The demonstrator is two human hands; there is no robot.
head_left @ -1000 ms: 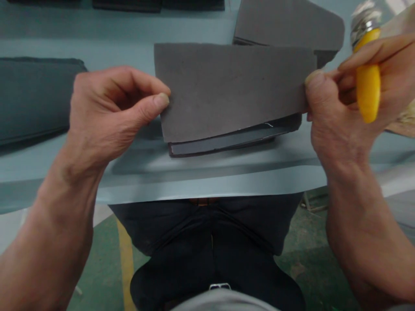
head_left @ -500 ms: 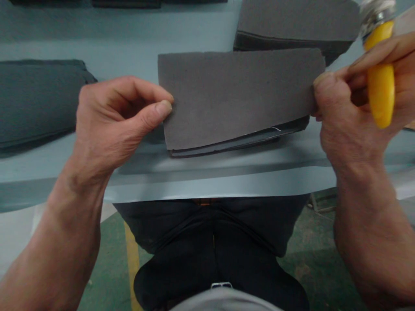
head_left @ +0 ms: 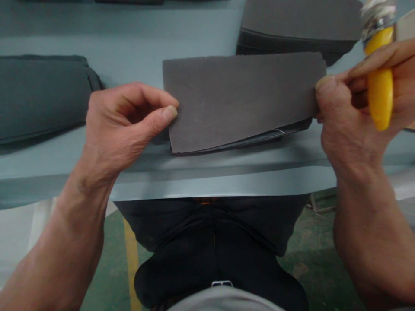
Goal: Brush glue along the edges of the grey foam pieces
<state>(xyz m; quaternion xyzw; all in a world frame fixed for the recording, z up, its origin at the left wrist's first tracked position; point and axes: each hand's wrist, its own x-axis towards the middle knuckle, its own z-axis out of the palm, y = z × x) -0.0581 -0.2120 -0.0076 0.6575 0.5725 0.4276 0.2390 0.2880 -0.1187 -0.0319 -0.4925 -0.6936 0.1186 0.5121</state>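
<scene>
A flat dark grey sheet (head_left: 246, 97), foam-like and slanted along its lower edge, lies over at least one similar piece whose dark rim shows below it. My left hand (head_left: 126, 125) pinches the sheet's left edge between thumb and forefinger. At the opposite end, my right hand (head_left: 353, 112) has its thumb and finger closed on the right edge. That same hand also holds a paintbrush (head_left: 380, 97) with a yellow handle, bristle end pointing away from me. The right fingertips behind the sheet are hidden.
Behind the sheet at right sits a stack of grey pieces (head_left: 301, 21). A second dark stack (head_left: 39, 97) lies at left, near my left wrist. The pale blue-green table covering (head_left: 201, 188) ends just in front of my body. More dark pieces (head_left: 129, 1) show at the far edge.
The sheet's left end has shifted slightly right with my left hand. The gap between the sheet and the piece beneath has narrowed along the lower edge. My right hand has barely moved.
</scene>
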